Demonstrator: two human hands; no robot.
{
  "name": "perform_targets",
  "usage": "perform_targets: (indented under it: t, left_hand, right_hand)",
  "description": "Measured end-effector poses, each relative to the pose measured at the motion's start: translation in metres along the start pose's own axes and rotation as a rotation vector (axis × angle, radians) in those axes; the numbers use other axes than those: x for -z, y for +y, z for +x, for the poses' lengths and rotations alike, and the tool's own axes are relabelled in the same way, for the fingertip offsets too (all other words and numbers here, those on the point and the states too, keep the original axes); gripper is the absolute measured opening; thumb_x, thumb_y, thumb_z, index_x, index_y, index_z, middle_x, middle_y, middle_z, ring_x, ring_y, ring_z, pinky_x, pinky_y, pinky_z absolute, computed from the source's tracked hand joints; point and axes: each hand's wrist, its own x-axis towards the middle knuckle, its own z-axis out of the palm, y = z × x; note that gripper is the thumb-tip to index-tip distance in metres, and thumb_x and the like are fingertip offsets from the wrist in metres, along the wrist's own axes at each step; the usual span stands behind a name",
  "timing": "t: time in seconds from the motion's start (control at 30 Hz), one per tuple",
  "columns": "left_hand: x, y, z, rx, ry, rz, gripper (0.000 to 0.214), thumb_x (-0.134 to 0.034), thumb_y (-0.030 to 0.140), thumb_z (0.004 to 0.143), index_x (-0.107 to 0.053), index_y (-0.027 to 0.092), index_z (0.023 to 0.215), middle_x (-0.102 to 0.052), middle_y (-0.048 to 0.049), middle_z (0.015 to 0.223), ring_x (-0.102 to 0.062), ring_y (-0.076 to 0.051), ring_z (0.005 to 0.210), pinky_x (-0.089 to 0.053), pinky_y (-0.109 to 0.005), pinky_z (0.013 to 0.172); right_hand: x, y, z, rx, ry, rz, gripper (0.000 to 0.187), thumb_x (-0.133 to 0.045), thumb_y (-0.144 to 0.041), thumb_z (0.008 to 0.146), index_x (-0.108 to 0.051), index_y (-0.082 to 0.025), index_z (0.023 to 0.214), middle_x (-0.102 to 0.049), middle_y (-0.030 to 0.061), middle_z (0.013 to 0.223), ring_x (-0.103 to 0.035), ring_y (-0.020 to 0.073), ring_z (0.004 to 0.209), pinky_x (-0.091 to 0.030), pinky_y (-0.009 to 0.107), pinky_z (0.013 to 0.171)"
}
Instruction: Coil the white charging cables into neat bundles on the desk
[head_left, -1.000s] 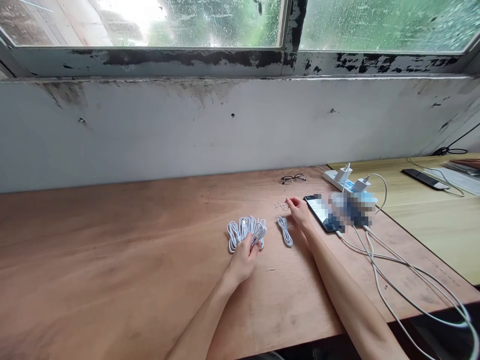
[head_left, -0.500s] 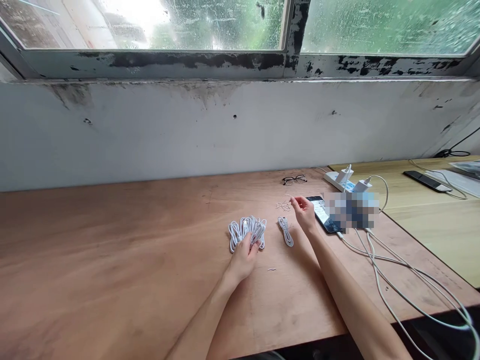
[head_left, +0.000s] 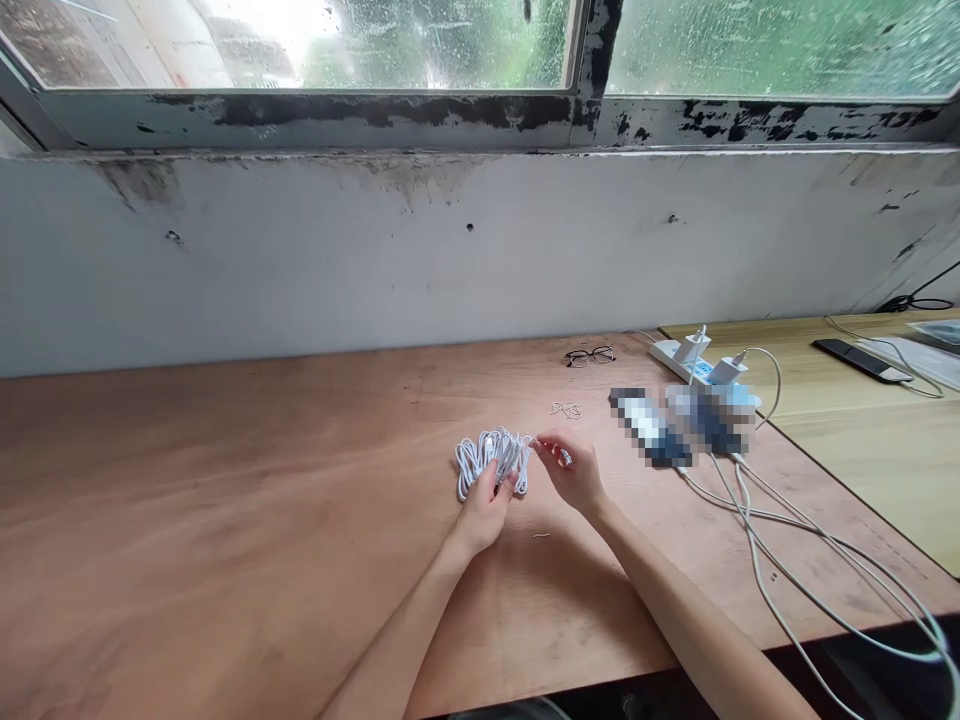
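Observation:
My left hand [head_left: 486, 508] is closed around the near side of a bundle of white cables [head_left: 474, 466] lying coiled on the brown wooden table. The fingers of my right hand [head_left: 571, 470] pinch a thin twist tie [head_left: 534, 441] at the bundle's right edge. Behind that hand a smaller coiled white cable [head_left: 566, 457] is mostly hidden. Farther back is a small heap of thin twist ties [head_left: 566, 410]. One more short tie [head_left: 541, 535] lies nearer me.
Eyeglasses [head_left: 589, 356] rest by the wall. To the right are a phone [head_left: 649, 425], a blurred-out patch, and a power strip [head_left: 679, 362] with white chargers. Long white charging cables [head_left: 825, 540] trail over the table's front edge. Another phone [head_left: 862, 361] lies on the lighter table.
My right hand has come left and nearer from beside the tie heap to the cable bundle, now covering much of the small coil. My left hand stays on the bundle.

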Motion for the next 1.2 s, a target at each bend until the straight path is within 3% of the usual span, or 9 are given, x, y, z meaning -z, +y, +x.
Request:
perform_targets:
  t: [0.13,0.27,0.43,0.63,0.77,0.87,1.03,1.2]
  left_hand:
    - [-0.002,0.001,0.001,0.035,-0.035,-0.055,0.040,-0.043,0.051,0.084,-0.054,0.014,0.094,-0.057,-0.0029,0.078,-0.053,-0.016,0.075,-0.044,-0.029,0.073]
    - [-0.002,0.001,0.001,0.069,-0.048,-0.075,0.047,-0.045,0.058,0.081,-0.055,0.014,0.095,-0.055,-0.0013,0.070,-0.053,-0.016,0.070,-0.043,-0.027,0.065]
    - [-0.002,0.004,0.001,0.068,-0.059,-0.078,0.049,-0.045,0.060,0.079,-0.056,0.014,0.093,-0.053,0.0003,0.066,-0.052,-0.014,0.066,-0.042,-0.026,0.061]
    - [-0.003,0.007,0.000,0.037,-0.036,-0.101,0.042,-0.046,0.055,0.081,-0.057,0.015,0.092,-0.053,0.0009,0.063,-0.051,-0.013,0.063,-0.042,-0.025,0.060]
    - [-0.003,0.004,0.000,0.033,0.056,-0.058,0.036,-0.047,0.050,0.083,-0.056,0.016,0.086,-0.058,-0.0009,0.068,-0.053,-0.014,0.067,-0.043,-0.026,0.063]
    - [-0.001,0.004,0.000,0.048,0.108,0.040,0.029,-0.046,0.045,0.084,-0.053,0.017,0.080,-0.058,-0.0013,0.071,-0.053,-0.015,0.068,-0.041,-0.026,0.063]
    - [0.003,0.012,-0.003,0.038,0.116,0.226,0.022,-0.042,0.036,0.086,-0.047,0.019,0.072,-0.057,-0.0010,0.068,-0.053,-0.016,0.064,-0.037,-0.027,0.060]
    - [0.002,0.016,-0.003,0.048,0.141,0.250,0.018,-0.042,0.032,0.085,-0.047,0.019,0.073,-0.057,-0.0012,0.067,-0.053,-0.016,0.063,-0.036,-0.026,0.059]
  right_hand:
    - [-0.005,-0.002,-0.006,0.055,0.032,-0.019,0.017,-0.050,-0.029,0.086,-0.062,-0.022,0.076,-0.061,0.0016,0.064,-0.050,0.0127,0.055,-0.041,0.026,0.051]
    - [-0.011,-0.004,-0.009,0.110,-0.066,-0.045,0.017,-0.050,-0.028,0.087,-0.063,-0.022,0.076,-0.063,0.0033,0.069,-0.054,0.0141,0.061,-0.042,0.026,0.053]
    - [-0.018,-0.006,-0.013,0.043,-0.046,0.004,0.014,-0.053,-0.029,0.084,-0.062,-0.022,0.077,-0.064,0.0022,0.068,-0.054,0.0129,0.057,-0.044,0.026,0.054]
    - [-0.022,-0.004,-0.015,-0.094,0.020,0.146,0.018,-0.059,-0.033,0.080,-0.053,-0.022,0.093,-0.061,-0.0014,0.064,-0.053,0.0119,0.052,-0.044,0.024,0.049]
    - [-0.019,-0.001,-0.012,-0.023,-0.091,0.022,0.012,-0.057,-0.031,0.082,-0.057,-0.021,0.076,-0.059,0.0006,0.064,-0.053,0.0127,0.055,-0.044,0.025,0.053]
    - [-0.017,-0.001,-0.012,0.059,-0.158,-0.083,0.015,-0.051,-0.028,0.086,-0.060,-0.021,0.075,-0.059,0.0017,0.065,-0.053,0.0134,0.058,-0.043,0.025,0.053]
    - [-0.020,-0.004,-0.017,0.161,-0.107,-0.154,0.018,-0.047,-0.024,0.088,-0.060,-0.022,0.076,-0.060,0.0034,0.070,-0.054,0.0149,0.062,-0.042,0.026,0.058]
    - [-0.024,-0.010,-0.018,0.131,-0.045,-0.191,0.020,-0.045,-0.024,0.089,-0.057,-0.021,0.074,-0.059,0.0034,0.067,-0.053,0.0150,0.060,-0.041,0.027,0.058]
